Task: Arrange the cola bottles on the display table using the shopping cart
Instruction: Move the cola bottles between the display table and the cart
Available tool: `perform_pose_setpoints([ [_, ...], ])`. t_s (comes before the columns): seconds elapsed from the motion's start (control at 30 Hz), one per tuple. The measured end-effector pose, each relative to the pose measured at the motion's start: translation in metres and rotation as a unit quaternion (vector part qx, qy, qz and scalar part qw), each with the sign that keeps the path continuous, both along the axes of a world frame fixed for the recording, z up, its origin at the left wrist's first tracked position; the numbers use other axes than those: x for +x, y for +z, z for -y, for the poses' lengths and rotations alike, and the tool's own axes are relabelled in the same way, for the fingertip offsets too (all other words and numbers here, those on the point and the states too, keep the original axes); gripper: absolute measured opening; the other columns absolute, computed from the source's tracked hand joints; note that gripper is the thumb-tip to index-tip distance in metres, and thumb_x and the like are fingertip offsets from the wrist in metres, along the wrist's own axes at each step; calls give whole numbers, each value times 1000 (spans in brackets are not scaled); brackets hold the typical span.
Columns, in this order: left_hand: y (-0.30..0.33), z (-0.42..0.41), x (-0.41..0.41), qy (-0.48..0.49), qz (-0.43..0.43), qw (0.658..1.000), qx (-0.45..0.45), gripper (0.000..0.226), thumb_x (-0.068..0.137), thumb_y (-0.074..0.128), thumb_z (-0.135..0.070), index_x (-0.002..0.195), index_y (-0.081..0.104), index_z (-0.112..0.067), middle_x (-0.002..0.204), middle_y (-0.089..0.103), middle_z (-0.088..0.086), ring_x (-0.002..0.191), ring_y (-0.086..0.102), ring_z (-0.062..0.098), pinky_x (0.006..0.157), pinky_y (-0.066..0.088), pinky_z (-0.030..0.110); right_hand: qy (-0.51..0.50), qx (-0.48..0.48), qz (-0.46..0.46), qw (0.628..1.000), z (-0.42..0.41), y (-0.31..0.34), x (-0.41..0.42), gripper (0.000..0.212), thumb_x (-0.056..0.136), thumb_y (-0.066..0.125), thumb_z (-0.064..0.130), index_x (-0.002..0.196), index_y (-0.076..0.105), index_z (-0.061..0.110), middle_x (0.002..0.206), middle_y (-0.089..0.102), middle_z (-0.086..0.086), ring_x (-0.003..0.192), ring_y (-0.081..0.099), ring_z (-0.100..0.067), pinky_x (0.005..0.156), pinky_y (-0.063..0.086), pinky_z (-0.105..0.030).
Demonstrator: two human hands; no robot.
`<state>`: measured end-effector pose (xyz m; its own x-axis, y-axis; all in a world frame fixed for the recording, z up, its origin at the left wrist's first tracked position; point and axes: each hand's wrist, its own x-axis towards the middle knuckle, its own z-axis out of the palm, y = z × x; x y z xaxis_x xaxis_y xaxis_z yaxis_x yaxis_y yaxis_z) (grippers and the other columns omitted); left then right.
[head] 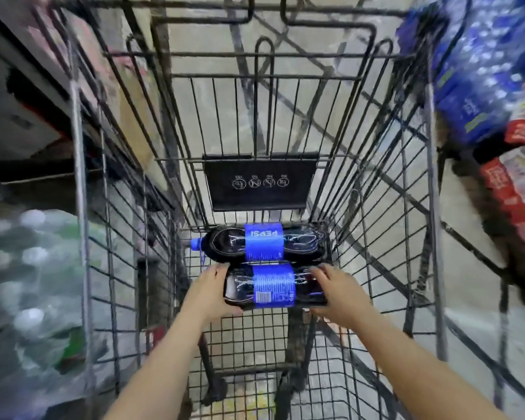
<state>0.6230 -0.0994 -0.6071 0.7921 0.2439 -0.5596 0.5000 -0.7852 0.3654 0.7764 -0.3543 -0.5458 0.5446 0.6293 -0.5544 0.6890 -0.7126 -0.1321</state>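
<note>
Two dark cola bottles with blue labels lie on their sides across the floor of a black wire shopping cart. The far bottle rests against the cart's front end, blue cap pointing left. The near bottle lies parallel right behind it. My left hand grips the near bottle's left end and my right hand grips its right end. Both forearms reach down into the cart.
A black plastic flap with warning icons hangs on the cart's front wall. Shrink-wrapped packs of clear bottles sit left of the cart. Blue packs and red cartons are stacked on the right. Grey floor shows beneath.
</note>
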Motion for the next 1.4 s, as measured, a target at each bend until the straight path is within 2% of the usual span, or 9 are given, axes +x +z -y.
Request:
perform_pose_setpoints([
  [0.17, -21, 10, -8, 46, 6, 999, -18, 123, 45, 76, -71, 146, 27, -21, 132, 48, 1, 121, 49, 23, 102, 43, 42, 33, -31, 10, 999, -8, -24, 3, 101, 74, 69, 54, 151, 11, 22, 155, 19, -9, 141, 21, -27, 115, 18, -41],
  [0.33, -11, 42, -44, 84, 7, 996, 11, 116, 45, 76, -68, 142, 28, -26, 128, 45, -2, 115, 51, 21, 92, 48, 39, 104, -28, 27, 994, -28, -31, 6, 102, 67, 73, 55, 148, 22, 20, 142, 33, -13, 130, 33, -33, 114, 20, -46],
  [0.53, -28, 49, -65, 112, 3, 992, -53, 123, 46, 79, -59, 149, 19, -33, 139, 41, -2, 127, 45, 21, 101, 45, 42, 254, -53, 11, 966, -42, -52, 5, 118, 67, 72, 62, 151, 6, 14, 152, 25, -10, 136, 27, -29, 112, 20, -50],
  [0.63, -33, 48, -67, 104, 20, 992, -61, 120, 48, 77, -63, 149, 21, -31, 143, 42, -5, 130, 44, 18, 104, 43, 41, 247, -48, 0, 968, -40, -56, 3, 117, 69, 69, 64, 152, 2, 16, 154, 23, -9, 138, 27, -28, 110, 19, -53],
  [0.77, -25, 49, -68, 104, 40, 993, -49, 114, 54, 77, -59, 148, 18, -32, 140, 44, -6, 128, 45, 16, 105, 43, 39, 223, -22, 0, 975, -38, -60, 0, 101, 72, 69, 59, 148, 16, 20, 149, 32, -6, 135, 30, -27, 108, 21, -57],
  [1.0, 21, 46, -64, 17, 46, 998, 48, 106, 59, 71, -64, 148, 30, -24, 134, 48, 2, 119, 54, 24, 96, 46, 41, 145, -29, -16, 989, -17, -42, -33, 110, 63, 76, 54, 148, 16, 20, 146, 32, -3, 135, 29, -26, 111, 21, -58],
  [1.13, 58, 42, -62, -36, 35, 995, 84, 104, 60, 77, -53, 149, 28, -27, 140, 45, 0, 124, 50, 25, 99, 42, 41, 84, 6, -6, 996, -4, -23, -60, 118, 39, 81, 59, 139, 35, 15, 127, 52, -6, 115, 53, -31, 94, 42, -61],
  [1.2, 83, 44, -66, -51, 49, 992, 101, 105, 58, 76, -59, 147, 31, -27, 136, 48, 0, 120, 53, 25, 96, 44, 42, 62, 33, -3, 998, 2, -9, -70, 119, 34, 81, 59, 136, 39, 14, 122, 55, -6, 109, 56, -31, 88, 47, -61],
  [1.4, 160, 57, -92, -64, 107, 979, 163, 103, 47, 79, -60, 135, 42, -22, 115, 62, 5, 97, 65, 29, 73, 53, 42, 71, 74, 24, 994, 11, 60, -91, 111, 47, 77, 52, 142, 32, 16, 136, 45, -4, 121, 44, -29, 98, 38, -57],
])
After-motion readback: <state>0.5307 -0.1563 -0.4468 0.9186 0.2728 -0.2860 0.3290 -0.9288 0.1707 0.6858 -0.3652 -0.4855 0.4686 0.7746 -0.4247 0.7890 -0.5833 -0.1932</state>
